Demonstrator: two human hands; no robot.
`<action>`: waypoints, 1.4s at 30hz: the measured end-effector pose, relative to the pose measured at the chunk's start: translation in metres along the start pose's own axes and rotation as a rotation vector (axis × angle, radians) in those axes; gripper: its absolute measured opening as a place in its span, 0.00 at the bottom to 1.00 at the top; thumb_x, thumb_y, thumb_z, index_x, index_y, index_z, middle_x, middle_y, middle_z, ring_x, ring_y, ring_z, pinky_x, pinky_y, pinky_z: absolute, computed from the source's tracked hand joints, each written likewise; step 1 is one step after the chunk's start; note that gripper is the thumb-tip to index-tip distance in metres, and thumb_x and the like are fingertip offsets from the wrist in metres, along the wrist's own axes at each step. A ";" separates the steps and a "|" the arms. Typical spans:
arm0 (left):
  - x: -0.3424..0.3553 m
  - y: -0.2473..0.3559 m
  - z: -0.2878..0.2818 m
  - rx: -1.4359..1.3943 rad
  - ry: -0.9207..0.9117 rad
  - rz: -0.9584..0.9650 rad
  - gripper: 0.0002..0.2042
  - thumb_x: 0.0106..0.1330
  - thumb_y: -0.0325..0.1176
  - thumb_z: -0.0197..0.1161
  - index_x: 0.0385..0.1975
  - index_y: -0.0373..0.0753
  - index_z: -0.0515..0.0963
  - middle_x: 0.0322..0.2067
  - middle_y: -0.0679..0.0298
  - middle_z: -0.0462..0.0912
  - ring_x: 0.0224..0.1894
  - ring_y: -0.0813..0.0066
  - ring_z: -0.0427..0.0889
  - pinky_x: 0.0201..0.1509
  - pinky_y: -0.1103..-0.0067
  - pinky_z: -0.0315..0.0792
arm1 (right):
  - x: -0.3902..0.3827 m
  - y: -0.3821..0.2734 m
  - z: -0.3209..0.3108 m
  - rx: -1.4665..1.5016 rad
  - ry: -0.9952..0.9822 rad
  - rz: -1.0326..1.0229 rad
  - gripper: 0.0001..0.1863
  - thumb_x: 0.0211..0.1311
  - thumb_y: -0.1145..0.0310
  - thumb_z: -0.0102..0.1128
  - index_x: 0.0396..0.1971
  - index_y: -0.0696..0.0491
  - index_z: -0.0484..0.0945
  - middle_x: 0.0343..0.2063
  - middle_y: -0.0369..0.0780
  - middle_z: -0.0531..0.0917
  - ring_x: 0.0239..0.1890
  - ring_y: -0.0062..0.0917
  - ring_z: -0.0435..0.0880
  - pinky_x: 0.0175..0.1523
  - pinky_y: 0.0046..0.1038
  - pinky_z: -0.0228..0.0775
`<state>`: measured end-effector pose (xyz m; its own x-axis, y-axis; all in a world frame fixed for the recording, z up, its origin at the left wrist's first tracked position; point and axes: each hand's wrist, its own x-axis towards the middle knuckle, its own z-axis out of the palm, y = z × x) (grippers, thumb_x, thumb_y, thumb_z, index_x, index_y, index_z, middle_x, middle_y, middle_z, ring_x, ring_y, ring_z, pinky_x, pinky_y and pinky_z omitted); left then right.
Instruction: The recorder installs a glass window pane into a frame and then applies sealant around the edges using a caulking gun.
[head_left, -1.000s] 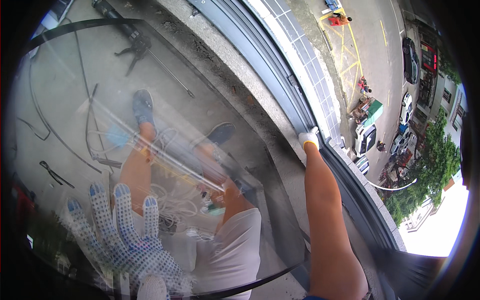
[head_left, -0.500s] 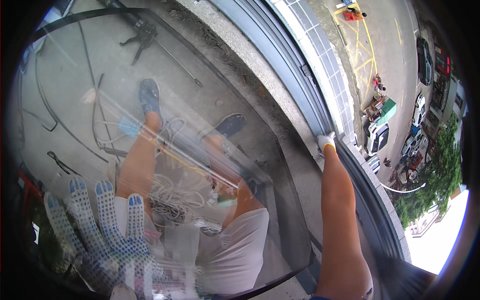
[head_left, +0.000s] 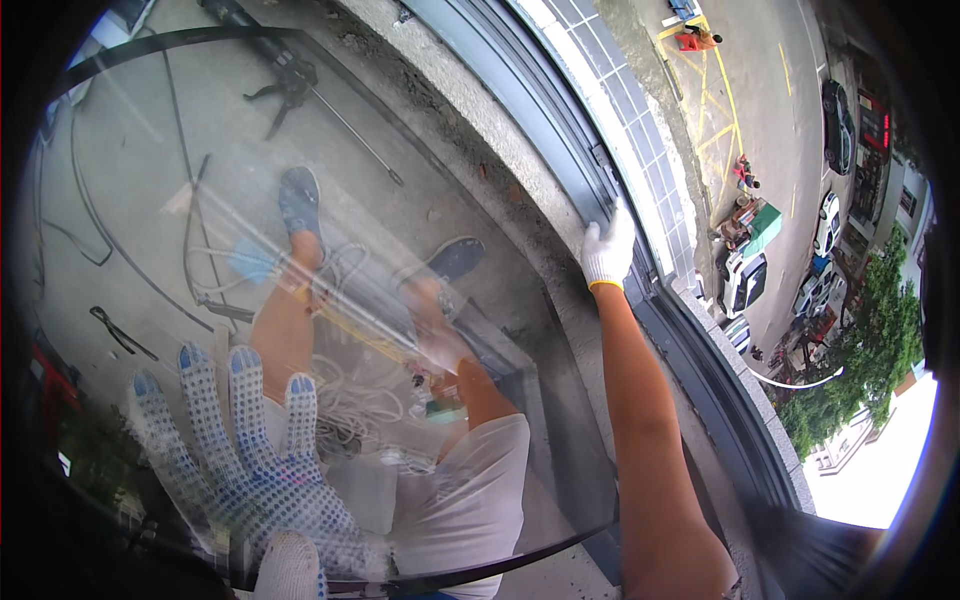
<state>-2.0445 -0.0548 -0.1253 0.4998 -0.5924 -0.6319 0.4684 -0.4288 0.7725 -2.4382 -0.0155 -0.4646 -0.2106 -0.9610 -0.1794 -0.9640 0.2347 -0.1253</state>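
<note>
A large clear glass pane [head_left: 545, 440] with a dark edge stands in front of me. My left hand [head_left: 255, 475], in a white knit glove with blue dots, grips it. Its fingers lie spread flat behind the glass and show through it, while the thumb is on the near side. My right hand [head_left: 610, 250], in a white glove with a yellow cuff, rests on the grey metal window frame [head_left: 560, 145]. Its thumb stands apart from the fingers, and nothing shows in it.
Through the glass I see a caulking gun [head_left: 285, 80], black strips [head_left: 120, 330], coiled rope [head_left: 355, 415] and shoes [head_left: 455, 258] on the concrete floor. A rough concrete sill [head_left: 440, 105] runs beside the frame. Beyond the tiled ledge [head_left: 640, 125], far below, is a street with cars [head_left: 742, 280].
My right hand has slid along the window frame, up and left in view, and its fingers now show more stretched out. My left hand sits slightly further right, still holding the pane.
</note>
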 end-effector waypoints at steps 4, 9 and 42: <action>0.002 0.005 -0.001 -0.017 0.002 -0.003 0.37 0.62 0.22 0.74 0.68 0.30 0.58 0.50 0.55 0.77 0.44 0.77 0.81 0.49 0.80 0.81 | 0.041 -0.066 0.014 -0.127 -0.029 0.130 0.38 0.59 0.66 0.62 0.72 0.57 0.67 0.63 0.54 0.75 0.67 0.49 0.73 0.71 0.44 0.65; 0.002 0.018 -0.001 -0.036 0.007 -0.005 0.37 0.63 0.22 0.73 0.68 0.30 0.58 0.50 0.56 0.76 0.43 0.77 0.81 0.48 0.80 0.81 | 0.058 -0.100 0.009 -0.193 -0.099 0.282 0.39 0.59 0.62 0.60 0.72 0.58 0.67 0.64 0.54 0.74 0.65 0.49 0.74 0.70 0.44 0.67; -0.017 0.060 -0.025 0.633 -0.012 0.058 0.49 0.63 0.44 0.71 0.75 0.22 0.50 0.73 0.35 0.62 0.76 0.46 0.63 0.79 0.68 0.58 | -0.303 0.128 -0.302 0.319 -1.132 0.873 0.28 0.72 0.41 0.56 0.39 0.53 0.88 0.34 0.39 0.87 0.34 0.30 0.82 0.45 0.35 0.73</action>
<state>-2.0062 -0.0533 -0.0698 0.5011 -0.6331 -0.5900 -0.0824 -0.7136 0.6957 -2.5468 0.2611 -0.1318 -0.3139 0.0909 -0.9451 -0.4922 0.8356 0.2439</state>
